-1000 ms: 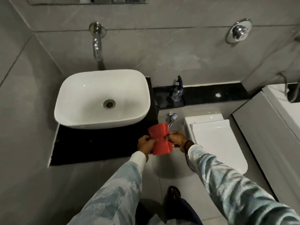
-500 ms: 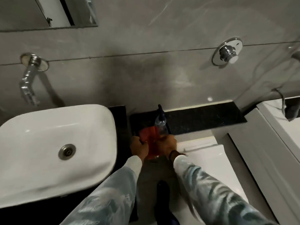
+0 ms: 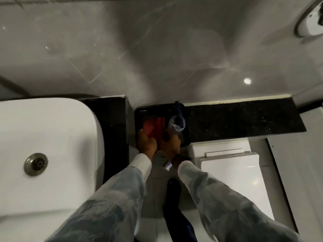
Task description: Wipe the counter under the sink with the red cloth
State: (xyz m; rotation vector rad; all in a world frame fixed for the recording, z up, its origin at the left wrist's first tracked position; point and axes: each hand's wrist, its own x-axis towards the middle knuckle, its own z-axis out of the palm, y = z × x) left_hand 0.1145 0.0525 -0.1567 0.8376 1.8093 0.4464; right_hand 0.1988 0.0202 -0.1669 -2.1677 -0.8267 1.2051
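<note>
The red cloth (image 3: 153,127) lies folded on a black tray (image 3: 139,112) at the left end of the dark ledge behind the toilet. My left hand (image 3: 146,144) holds the cloth's left edge and my right hand (image 3: 169,142) holds its right edge, both pressing it down onto the tray. The white sink (image 3: 52,137) sits at the left on the black counter (image 3: 115,123), whose bare strip shows beside the basin. Most of the counter is hidden under the sink.
A clear spray bottle with a blue nozzle (image 3: 177,122) stands on the tray just right of the cloth. The white toilet tank and lid (image 3: 232,170) lie at the lower right. The dark ledge (image 3: 244,117) runs right along the grey wall.
I have leaned closer and moved right. Both hands carried the red cloth from in front of the counter forward to the black tray by the spray bottle and lowered it there.
</note>
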